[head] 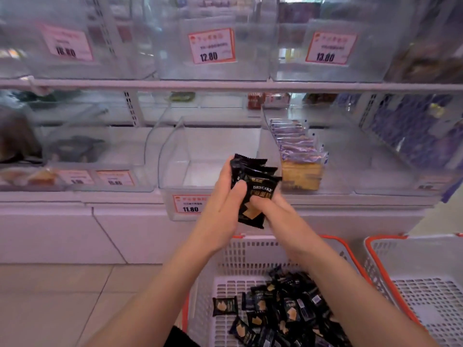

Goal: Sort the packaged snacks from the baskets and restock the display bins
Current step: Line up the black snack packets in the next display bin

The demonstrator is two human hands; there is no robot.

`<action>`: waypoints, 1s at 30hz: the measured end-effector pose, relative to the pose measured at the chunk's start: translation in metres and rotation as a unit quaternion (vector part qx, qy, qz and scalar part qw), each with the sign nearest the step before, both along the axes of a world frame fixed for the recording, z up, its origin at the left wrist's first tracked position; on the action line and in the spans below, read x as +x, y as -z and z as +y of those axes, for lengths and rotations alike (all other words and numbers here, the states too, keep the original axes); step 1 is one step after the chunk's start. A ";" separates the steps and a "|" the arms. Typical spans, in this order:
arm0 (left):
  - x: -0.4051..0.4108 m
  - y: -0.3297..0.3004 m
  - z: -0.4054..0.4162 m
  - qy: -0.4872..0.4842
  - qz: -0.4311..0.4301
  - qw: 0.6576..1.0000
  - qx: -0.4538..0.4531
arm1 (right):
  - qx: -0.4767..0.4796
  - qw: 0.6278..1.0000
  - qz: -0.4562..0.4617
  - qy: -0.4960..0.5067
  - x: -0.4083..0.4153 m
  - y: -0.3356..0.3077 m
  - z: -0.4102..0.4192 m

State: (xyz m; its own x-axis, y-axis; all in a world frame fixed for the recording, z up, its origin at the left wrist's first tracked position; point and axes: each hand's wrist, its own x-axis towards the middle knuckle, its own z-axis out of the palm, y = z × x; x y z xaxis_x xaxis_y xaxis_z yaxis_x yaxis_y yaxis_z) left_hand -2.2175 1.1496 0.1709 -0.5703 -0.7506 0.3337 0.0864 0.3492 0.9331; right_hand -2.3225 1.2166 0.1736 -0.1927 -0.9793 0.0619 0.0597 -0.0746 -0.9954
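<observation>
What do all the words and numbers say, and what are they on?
"DRYCAKE": front black packet in both hands.
"12.80": upper middle tag.
"13.00": upper right tag.
"11.80": tag on the clear bin below.
Upper left tag: maybe "16.80", blurred.
Small print, lower left tags, basket packets: unreadable.

i count three black dry cake packets [255,186] fanned between my two hands, left hand [225,199] and right hand [270,209], and a heap of the same packets [283,311] in the basket too jumbled to count exactly, well over a dozen. there are two white baskets with orange rims, the near basket [250,251] and the right basket [421,266], and three clear bins along the lower shelf in front of me, with the middle bin [175,151] beside a row of roughly ten purple-wrapped cakes [298,144]. on the upper shelf i see three price tags, reading 12.80 [211,46], 13.00 [330,47] and a blurred one [66,42], plus one 11.80 tag [190,204] below.
</observation>
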 end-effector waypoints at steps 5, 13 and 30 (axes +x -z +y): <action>0.018 -0.033 -0.041 -0.050 -0.028 0.997 -0.056 | -0.031 0.998 0.052 -0.031 0.016 -0.032 -0.056; 0.066 -0.038 -0.133 -0.177 -0.193 0.958 -0.121 | 0.063 0.989 0.121 0.053 0.008 -0.027 -0.153; 0.068 0.010 -0.208 -0.131 -0.110 0.981 0.090 | 0.236 0.764 0.594 0.092 0.010 0.059 -0.300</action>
State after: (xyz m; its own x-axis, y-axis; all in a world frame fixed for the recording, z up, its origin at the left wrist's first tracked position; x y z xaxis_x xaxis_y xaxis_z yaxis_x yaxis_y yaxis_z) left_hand -2.1496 0.9411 0.1607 -0.3934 -0.9165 0.0729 -0.1937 0.1602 0.9679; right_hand -2.3122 0.9169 0.1145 -0.4131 -0.9092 -0.0518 -0.8739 0.4118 -0.2582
